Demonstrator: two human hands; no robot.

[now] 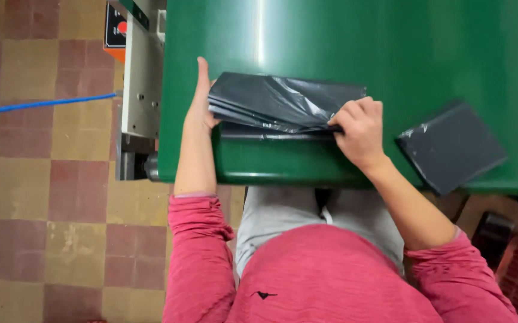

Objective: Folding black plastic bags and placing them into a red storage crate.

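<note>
Both hands, left hand and right hand, grasp folded black plastic bags.

desk: glossy dark green, centre to upper right | folded plastic sheet: dark grey-black, shiny, centre | flat packet: matte dark grey, right | floor: checkered dull red and yellow-tan tiles, left | cord: blue, upper left | sleeves: pinkish red, bottom | machine panel: pale grey with orange corner, upper left
</note>
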